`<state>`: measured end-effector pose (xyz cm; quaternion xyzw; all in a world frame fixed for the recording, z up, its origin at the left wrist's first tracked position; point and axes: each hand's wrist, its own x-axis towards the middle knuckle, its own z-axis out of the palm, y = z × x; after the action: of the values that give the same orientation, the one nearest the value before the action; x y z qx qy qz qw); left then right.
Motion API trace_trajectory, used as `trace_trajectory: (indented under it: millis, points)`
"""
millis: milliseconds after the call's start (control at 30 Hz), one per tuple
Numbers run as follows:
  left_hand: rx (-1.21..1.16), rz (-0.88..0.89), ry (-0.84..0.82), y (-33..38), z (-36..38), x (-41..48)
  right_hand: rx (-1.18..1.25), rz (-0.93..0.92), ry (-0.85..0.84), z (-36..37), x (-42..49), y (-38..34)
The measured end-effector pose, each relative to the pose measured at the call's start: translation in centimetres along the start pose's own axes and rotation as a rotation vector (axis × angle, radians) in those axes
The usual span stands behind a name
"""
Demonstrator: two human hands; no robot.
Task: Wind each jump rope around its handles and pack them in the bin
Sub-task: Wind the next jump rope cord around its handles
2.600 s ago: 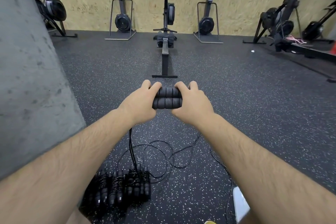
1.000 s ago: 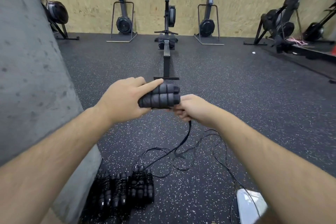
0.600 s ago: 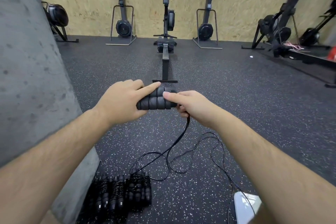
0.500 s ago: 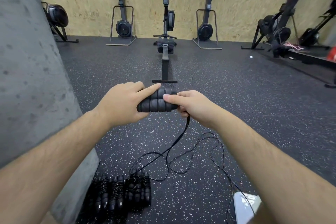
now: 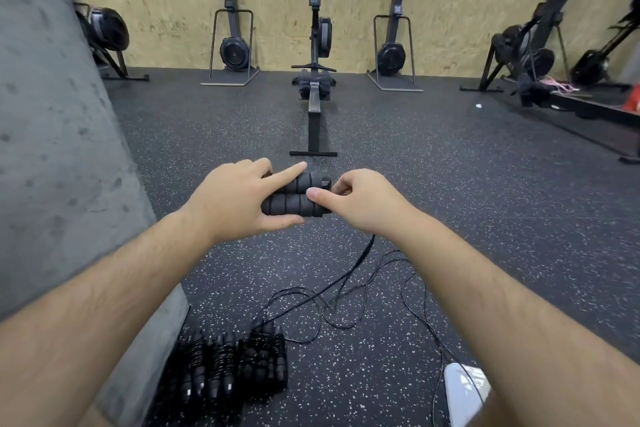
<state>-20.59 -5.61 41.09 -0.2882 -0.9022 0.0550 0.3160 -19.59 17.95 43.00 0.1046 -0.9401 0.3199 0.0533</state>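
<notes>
Left hand is gripping the two foam handles side by side, fingers curled over the top, thumb underneath, index finger stretched along the upper handle. Likely reason: it is clamping the pair into one bundle so they are making a steady core to wind on.

Right hand is sitting at the handles' right end, thumb pressing on the nearer handle, the other fingers curled behind the end. It seems to be pinching the cord where it is leaving the handles, though the contact itself is hidden behind the hand.

Cord is hanging down below the right hand and lying in loose loops on the speckled floor. No turns are showing on these handles, so winding is judged to be only starting.

Wound ropes are lying packed in a row low in the view, against the foot of the grey pillar, close at hand. Whether they are sitting in a bin, cannot tell.

A white object is lying at the lower right, with the cord running across it. Cannot tell what it is.

Rowing machine is standing well beyond the hands, clear of the cord.
</notes>
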Motion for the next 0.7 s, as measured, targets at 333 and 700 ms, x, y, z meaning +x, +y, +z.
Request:
trace_trajectory:
  millis: [333,700]
  points:
    - [-0.018,-0.013,-0.008,0.9,0.2,0.5,-0.092,-0.140,0.031,-0.9,-0.7,-1.1]
    - [-0.046,-0.108,-0.006,0.8,-0.8,0.9,-0.142,-0.267,0.116,-3.1,-0.2,1.0]
